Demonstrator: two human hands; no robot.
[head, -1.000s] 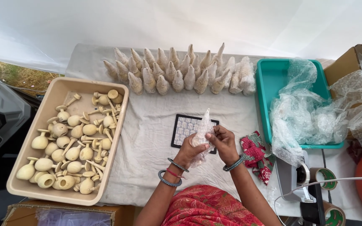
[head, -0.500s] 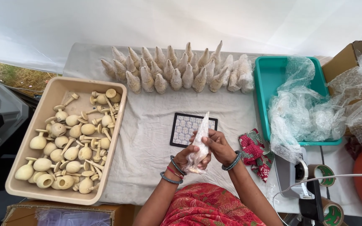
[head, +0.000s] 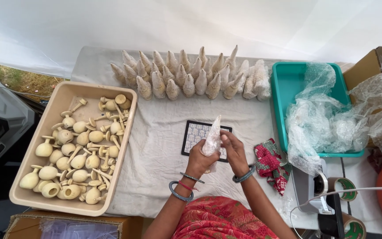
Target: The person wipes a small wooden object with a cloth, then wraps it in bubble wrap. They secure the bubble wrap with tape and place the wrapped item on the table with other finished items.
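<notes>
White-clothed table [head: 164, 146]: both hands [head: 219, 152] grip a bubble-wrapped cone [head: 212, 138] over a patterned tile [head: 194, 135].

Bare cloth [head: 160, 150] was left open between the beige tray [head: 131, 116] of clay pieces on the left and the patterned tile [head: 194, 132] at the centre. The far edge was blocked by a row of wrapped cones [head: 191, 79]. The right was crowded by a teal bin [head: 284, 84], bubble wrap [head: 319, 128] and a red cloth [head: 270, 163].
</notes>
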